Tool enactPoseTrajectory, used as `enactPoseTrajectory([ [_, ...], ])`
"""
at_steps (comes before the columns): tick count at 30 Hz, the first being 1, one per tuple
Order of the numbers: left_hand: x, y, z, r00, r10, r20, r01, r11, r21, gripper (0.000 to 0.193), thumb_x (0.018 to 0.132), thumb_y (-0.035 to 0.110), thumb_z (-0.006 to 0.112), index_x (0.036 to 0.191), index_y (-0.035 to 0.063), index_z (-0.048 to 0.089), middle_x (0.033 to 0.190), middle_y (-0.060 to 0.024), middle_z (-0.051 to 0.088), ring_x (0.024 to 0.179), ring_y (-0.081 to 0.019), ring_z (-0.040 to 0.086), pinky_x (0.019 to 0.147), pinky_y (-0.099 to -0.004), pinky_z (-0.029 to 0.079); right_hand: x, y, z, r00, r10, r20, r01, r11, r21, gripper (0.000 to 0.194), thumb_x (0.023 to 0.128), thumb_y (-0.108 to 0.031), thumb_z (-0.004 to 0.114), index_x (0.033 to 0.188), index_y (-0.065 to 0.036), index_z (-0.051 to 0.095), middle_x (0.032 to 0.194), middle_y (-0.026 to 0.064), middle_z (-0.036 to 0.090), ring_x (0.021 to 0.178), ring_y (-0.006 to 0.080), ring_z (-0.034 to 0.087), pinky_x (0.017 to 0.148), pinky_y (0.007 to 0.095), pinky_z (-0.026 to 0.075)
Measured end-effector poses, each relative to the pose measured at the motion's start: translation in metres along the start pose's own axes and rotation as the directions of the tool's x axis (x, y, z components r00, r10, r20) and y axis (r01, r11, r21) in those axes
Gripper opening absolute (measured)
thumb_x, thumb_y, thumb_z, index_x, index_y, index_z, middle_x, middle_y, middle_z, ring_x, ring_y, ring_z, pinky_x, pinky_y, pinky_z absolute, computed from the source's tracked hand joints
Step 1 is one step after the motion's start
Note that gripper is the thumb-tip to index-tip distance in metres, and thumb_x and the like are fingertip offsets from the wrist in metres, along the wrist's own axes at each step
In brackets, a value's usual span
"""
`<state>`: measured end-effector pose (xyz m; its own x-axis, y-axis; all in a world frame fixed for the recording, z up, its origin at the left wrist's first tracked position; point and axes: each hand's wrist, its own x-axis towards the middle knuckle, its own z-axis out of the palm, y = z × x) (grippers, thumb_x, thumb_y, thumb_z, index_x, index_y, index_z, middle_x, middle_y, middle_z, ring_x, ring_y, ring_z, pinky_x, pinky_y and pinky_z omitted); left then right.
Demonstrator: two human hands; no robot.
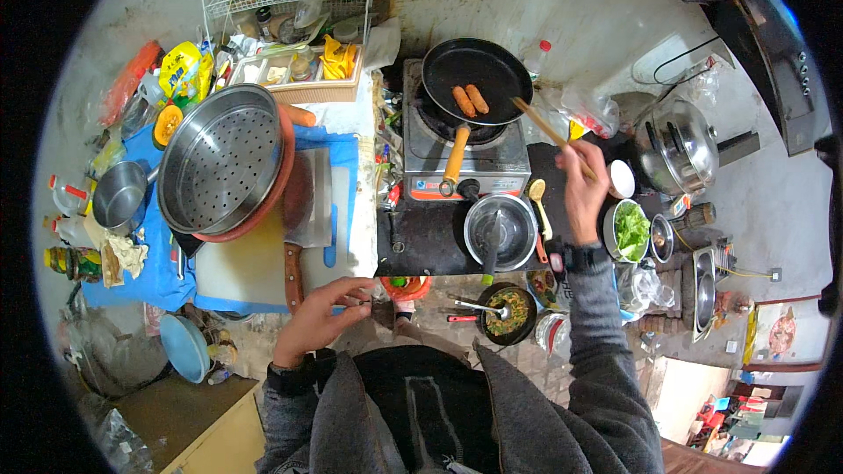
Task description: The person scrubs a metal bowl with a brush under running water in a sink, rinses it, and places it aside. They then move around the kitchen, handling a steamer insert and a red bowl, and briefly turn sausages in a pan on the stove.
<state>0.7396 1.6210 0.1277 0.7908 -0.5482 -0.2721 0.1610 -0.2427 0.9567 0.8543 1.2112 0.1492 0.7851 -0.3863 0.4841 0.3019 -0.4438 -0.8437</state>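
My right hand (584,187) grips a pair of wooden chopsticks (546,126), whose tips reach the right rim of a black frying pan (438,72). Two browned sausages (471,100) lie side by side in the pan, clear of the chopsticks. The pan sits on a gas stove (421,164), its wooden handle (456,157) pointing towards me. Near the front edge of the white cutting board (247,270), my left hand (323,322) hangs with thumb and fingers apart and nothing between them. A cleaver (307,201) lies just beyond it on the board.
A perforated steamer tray (220,145) rests in a reddish basin at left. Before the stove, a steel bowl (477,224) holds a knife (492,247). Lettuce (631,230) fills a bowl at right, near a lidded steel pot (678,145). Lower down sits a pan of cooked food (507,326).
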Motion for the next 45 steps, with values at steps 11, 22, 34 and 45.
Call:
enactPoseTrajectory([
  [11,-0.024,0.003,-0.019,0.978,-0.078,-0.193,0.092,0.994,0.062,0.04,0.082,0.003,0.063,0.121,0.0031,0.053,0.116,-0.0097,0.059,0.1,-0.0199,0.06,0.083,-0.0328,0.049,0.04,0.071,0.045,0.981,0.18,-0.073,-0.166,0.972,0.166,0.013,0.086,-0.009,0.064,0.09,0.003,0.064,0.073,0.0041,0.062,0.067,0.0087,0.057,0.062,0.0218,0.046],
  [22,-0.014,0.0,-0.021,0.969,-0.133,-0.206,0.133,0.991,-0.013,0.038,0.082,0.002,0.062,0.12,0.0029,0.054,0.118,-0.0104,0.058,0.1,-0.0213,0.06,0.083,-0.0338,0.05,0.029,0.058,0.051,0.927,-0.225,0.299,0.297,0.929,-0.223,0.011,0.082,-0.003,0.063,0.092,0.002,0.065,0.091,0.0131,0.063,0.081,0.0235,0.062,0.072,0.0307,0.049],
  [34,-0.007,0.008,-0.021,0.973,-0.14,-0.186,0.152,0.987,0.054,0.037,0.083,0.006,0.063,0.119,0.0018,0.054,0.116,-0.011,0.059,0.1,-0.0213,0.06,0.082,-0.0337,0.05,0.037,0.091,0.047,0.898,0.435,-0.064,-0.355,0.804,0.476,0.019,0.09,-0.008,0.056,0.093,0.011,0.057,0.083,0.0169,0.064,0.073,0.0241,0.067,0.067,0.0313,0.057],
  [45,0.001,0.009,-0.022,0.979,-0.136,-0.152,0.147,0.987,0.065,0.038,0.084,0.005,0.062,0.12,0.0023,0.053,0.117,-0.0106,0.058,0.1,-0.0212,0.059,0.083,-0.0337,0.049,0.019,0.059,0.063,0.983,0.037,0.18,-0.051,0.996,0.073,0.013,0.088,-0.007,0.06,0.093,0.004,0.062,0.089,0.0071,0.063,0.08,0.0138,0.061,0.072,0.0268,0.05],
])
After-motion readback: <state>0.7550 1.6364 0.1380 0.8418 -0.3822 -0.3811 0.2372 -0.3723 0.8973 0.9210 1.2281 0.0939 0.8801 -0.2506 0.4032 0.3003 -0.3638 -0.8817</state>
